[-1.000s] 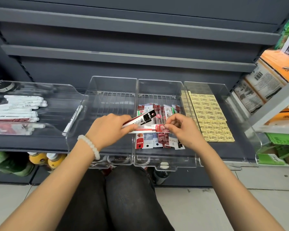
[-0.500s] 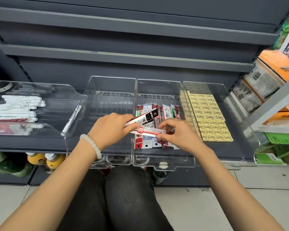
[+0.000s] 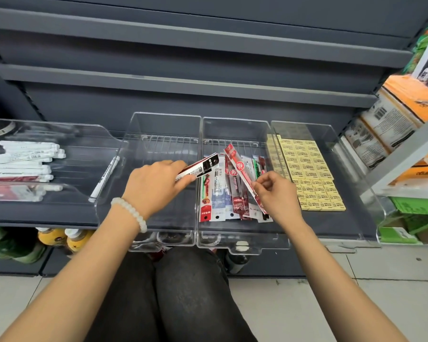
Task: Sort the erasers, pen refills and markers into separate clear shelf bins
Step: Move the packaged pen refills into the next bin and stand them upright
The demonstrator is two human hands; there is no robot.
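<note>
My left hand [image 3: 156, 185] pinches a black-and-white pen refill pack [image 3: 202, 166] over the wall between two clear bins. My right hand [image 3: 276, 193] holds a red refill pack [image 3: 240, 172] by its lower end, tilted up over the refill bin [image 3: 242, 243]. Several more refill packs [image 3: 223, 203] lie in that bin. Yellow erasers [image 3: 309, 174] fill the right bin in neat rows. White markers [image 3: 22, 161] lie in the left bin, and one marker [image 3: 105, 178] leans against the wall of the middle-left bin [image 3: 163, 238].
Grey shelf boards [image 3: 183, 82] run above the bins. Orange and white boxes [image 3: 391, 119] stand on a rack at the right, green boxes [image 3: 410, 218] below them. Bottles [image 3: 59, 239] sit under the shelf at the left. My knees [image 3: 173, 292] are in front of the bins.
My right hand has swung the red refill pack from lying crosswise to pointing up and back, and moved slightly right. My left hand keeps its pack, almost still.
</note>
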